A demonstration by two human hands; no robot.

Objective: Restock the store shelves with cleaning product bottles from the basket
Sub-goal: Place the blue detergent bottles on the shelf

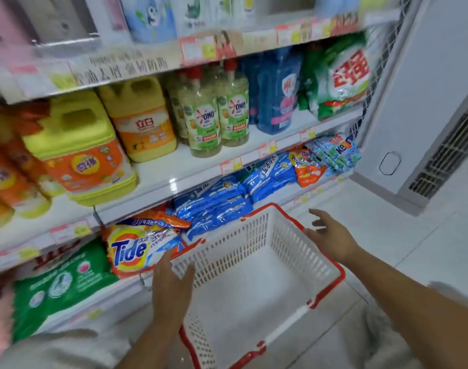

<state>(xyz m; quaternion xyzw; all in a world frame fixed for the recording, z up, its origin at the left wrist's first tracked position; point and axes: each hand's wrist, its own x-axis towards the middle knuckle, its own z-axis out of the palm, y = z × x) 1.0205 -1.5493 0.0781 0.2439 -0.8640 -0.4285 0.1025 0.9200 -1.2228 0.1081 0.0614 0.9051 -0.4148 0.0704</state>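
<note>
With the basket empty, restocking appears done; left hand and right hand, fingers open, must next grip its rim.

Bare hands and forearms, with pale clothing at the near edges.

The left hand and right hand are bare, and both forearms are uncovered from the wrist back to the near edge of view. High on the right arm a blurred whitish sleeve shows, ending above the elbow. In the near left corner lies soft pale grey cloth; blur hides its seams and shape, so which garment it belongs to cannot be told.
</note>
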